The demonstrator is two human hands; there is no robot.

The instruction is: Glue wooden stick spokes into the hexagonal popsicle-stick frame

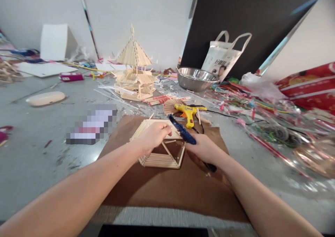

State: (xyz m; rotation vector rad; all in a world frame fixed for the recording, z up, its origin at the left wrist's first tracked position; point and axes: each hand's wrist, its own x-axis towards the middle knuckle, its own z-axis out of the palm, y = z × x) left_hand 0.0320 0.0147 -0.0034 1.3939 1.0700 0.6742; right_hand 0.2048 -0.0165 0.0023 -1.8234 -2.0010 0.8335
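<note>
My left hand (pixel 153 135) is over a flat, many-sided frame of pale wooden sticks (pixel 160 160), its thumb and fingers pinched together. What they hold, if anything, is too small to make out. My right hand (pixel 204 148) grips a dark blue hand tool (pixel 183 130), perhaps pliers or a cutter; its dark lower end shows below the hand. The tool's upper end points up and left, near my left fingertips. Part of the frame is filled with rows of sticks, part is open, and my left hand hides some of it. Beneath lies a brown sheet (pixel 167 191).
A yellow glue gun (pixel 187 114) lies behind my right hand. Farther back stand a stick pagoda (pixel 134 75) and a metal bowl (pixel 196 80). A blurred-out phone (pixel 91 125) and white case (pixel 45 98) lie left; plastic scraps (pixel 261 125) clutter the right.
</note>
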